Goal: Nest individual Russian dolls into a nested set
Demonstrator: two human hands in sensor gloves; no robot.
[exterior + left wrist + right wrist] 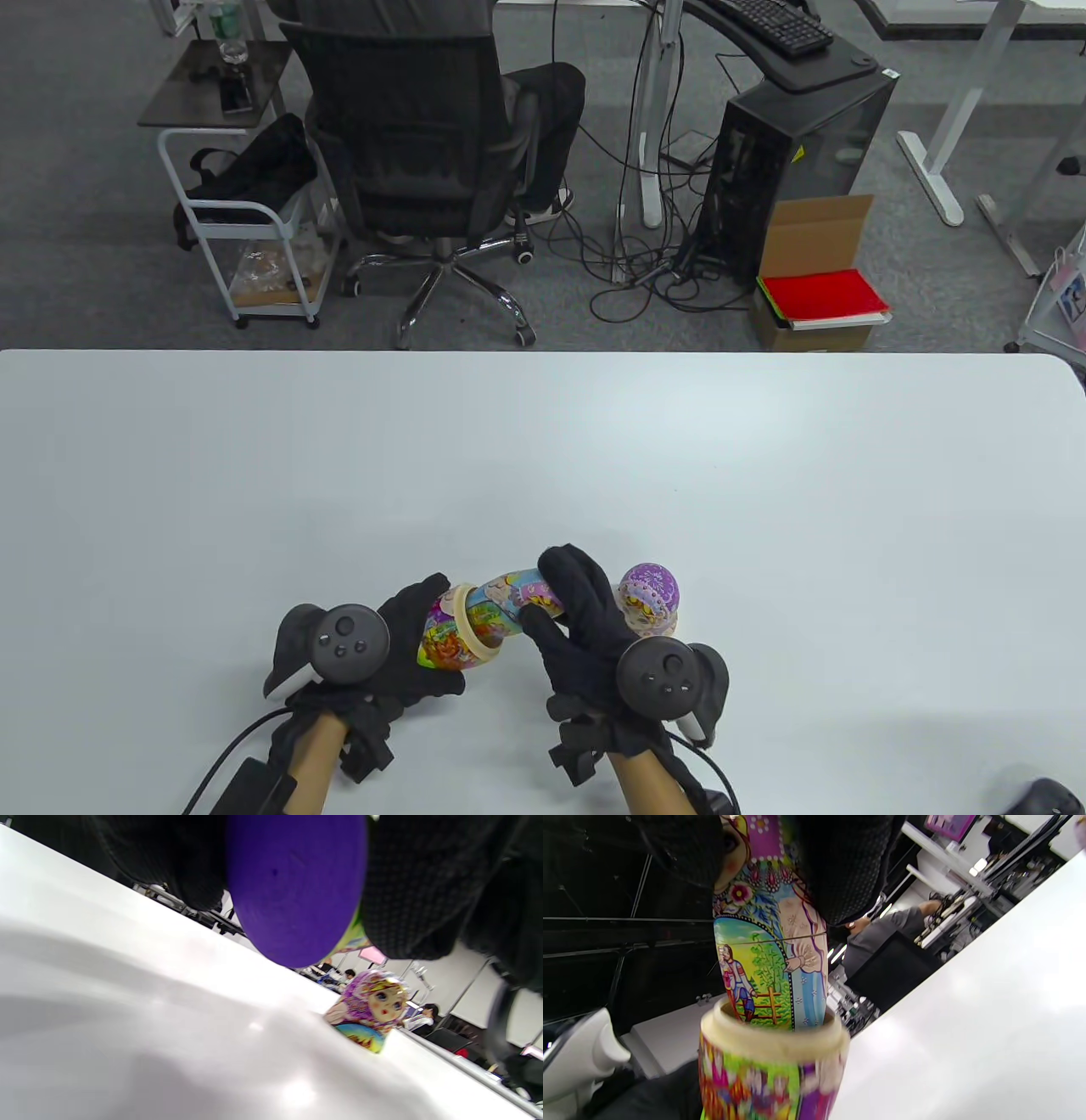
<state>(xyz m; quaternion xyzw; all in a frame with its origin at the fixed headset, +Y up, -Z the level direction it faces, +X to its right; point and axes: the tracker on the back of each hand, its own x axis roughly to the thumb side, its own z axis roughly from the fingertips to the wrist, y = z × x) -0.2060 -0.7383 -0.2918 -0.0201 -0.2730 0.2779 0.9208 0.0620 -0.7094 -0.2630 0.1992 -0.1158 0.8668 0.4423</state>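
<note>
While the left hand grips the open doll bottom half tilted near the table's front edge, the right hand grips the smaller closed doll, feeding it base-first into the rim.

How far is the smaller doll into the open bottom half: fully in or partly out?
Partly out. The smaller doll has only its base inside the bottom half; most of its body shows above the rim.
</note>
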